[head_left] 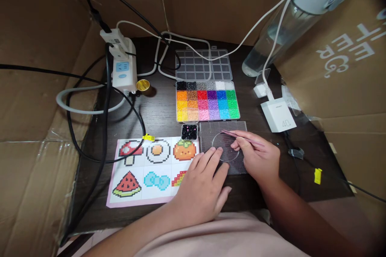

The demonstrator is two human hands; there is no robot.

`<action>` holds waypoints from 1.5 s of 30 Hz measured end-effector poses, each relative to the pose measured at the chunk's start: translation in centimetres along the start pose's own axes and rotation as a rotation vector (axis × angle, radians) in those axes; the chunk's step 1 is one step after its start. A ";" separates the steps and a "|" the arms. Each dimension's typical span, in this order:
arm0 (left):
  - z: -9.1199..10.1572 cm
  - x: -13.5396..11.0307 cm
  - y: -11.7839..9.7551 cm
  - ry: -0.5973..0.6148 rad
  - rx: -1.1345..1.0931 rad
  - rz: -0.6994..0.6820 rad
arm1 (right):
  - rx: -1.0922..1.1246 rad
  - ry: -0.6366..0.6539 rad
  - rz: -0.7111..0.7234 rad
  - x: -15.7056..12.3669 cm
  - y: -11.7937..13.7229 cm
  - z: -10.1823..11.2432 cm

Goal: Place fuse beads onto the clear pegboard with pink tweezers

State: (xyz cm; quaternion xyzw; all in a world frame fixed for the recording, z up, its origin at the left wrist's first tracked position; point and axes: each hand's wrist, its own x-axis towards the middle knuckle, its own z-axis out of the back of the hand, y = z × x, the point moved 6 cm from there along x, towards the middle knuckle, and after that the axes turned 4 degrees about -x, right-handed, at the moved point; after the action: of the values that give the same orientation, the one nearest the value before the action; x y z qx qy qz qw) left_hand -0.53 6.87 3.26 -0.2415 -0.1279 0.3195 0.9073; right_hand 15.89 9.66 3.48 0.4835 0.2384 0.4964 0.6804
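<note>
My right hand (pixel 261 154) is closed around pink tweezers (pixel 245 138), their tips over a clear pegboard (pixel 208 130). A round transparent outline, perhaps a disc or ring (pixel 212 139), shows on the pegboard below the tips. My left hand (pixel 202 186) lies palm down with fingers spread, fingertips on the pegboard's near left part and the disc's edge. It partly covers a sheet of pixel patterns (pixel 126 200) showing a mushroom, egg, orange fruit, watermelon and bow. A small tray of black beads (pixel 189 132), with a few pink ones, touches the sheet's upper edge.
A sorted bead box (pixel 208 102) stands behind the pegboard, its clear lid (pixel 203 65) open. Cables loop from a power strip (pixel 125 64) at left, near a gold cap (pixel 143 85). At right are a white charger (pixel 278 115) and a water bottle (pixel 280 28). Cardboard walls enclose the table.
</note>
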 end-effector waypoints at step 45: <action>0.8 0.0 -0.5 0.026 -0.022 0.031 | 0.223 -0.183 -0.208 -0.3 -2.0 1.0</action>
State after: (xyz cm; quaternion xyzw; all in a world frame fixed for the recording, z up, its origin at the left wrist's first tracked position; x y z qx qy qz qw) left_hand -0.59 6.79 4.24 -0.2575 -0.1157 0.3290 0.9011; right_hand 17.44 8.88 2.03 0.5721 0.2777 0.3478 0.6889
